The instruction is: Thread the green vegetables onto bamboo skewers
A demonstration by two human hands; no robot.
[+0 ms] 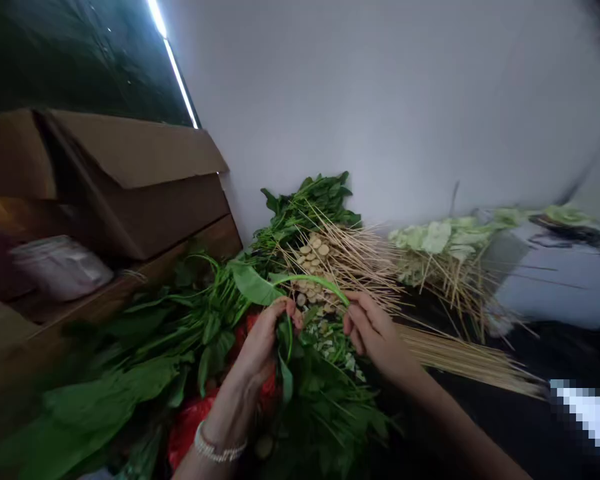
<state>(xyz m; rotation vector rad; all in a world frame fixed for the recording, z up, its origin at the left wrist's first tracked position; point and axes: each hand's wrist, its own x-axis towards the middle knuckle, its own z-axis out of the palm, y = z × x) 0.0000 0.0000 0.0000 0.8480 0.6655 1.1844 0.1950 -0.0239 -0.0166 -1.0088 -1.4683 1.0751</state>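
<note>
Between my two hands a green leafy stalk (320, 280) bends in an arch, with a broad leaf (254, 285) at its left end. My left hand (267, 333), a beaded bracelet on its wrist, is closed on the leafy part of the stalk. At the other end, my right hand (373, 327) pinches the stalk's tip between thumb and fingers. Below and between the hands lie cut green pieces (337, 347) and more leafy greens (325, 413). A large heap of leafy greens (145, 347) spreads on the left, over a red plastic bag (193, 423).
Skewered pale round slices (313, 257) lie beyond my hands, their sticks pointing right. Behind them is another bunch of greens (325, 197). Skewered pale cabbage-like leaves (437, 237) sit farther right, near loose bamboo sticks (470, 360). A cardboard box (150, 207) stands at left against the wall.
</note>
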